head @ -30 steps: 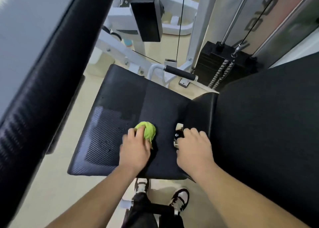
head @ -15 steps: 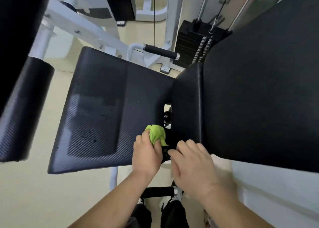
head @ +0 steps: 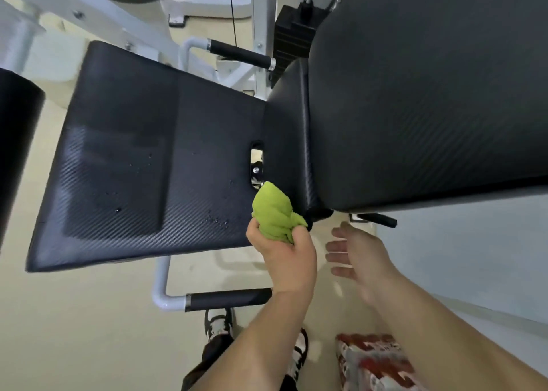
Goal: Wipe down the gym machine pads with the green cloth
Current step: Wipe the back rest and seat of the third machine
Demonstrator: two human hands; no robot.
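The black textured seat pad fills the middle left, with small water drops on it. The black back pad rises at the right. My left hand grips the bunched green cloth at the seat's near right corner, by the gap between the two pads. My right hand hovers off the machine with straight, spread fingers and holds nothing, below the back pad's lower edge.
A white frame bar with a black grip runs below the seat near my feet. A second black grip and the weight stack are behind. A black roller pad stands at left. A red-and-white package lies on the floor.
My left hand slid the cloth from the seat's middle to its near right corner. My right hand came off the pad junction, opened, and now hangs free.
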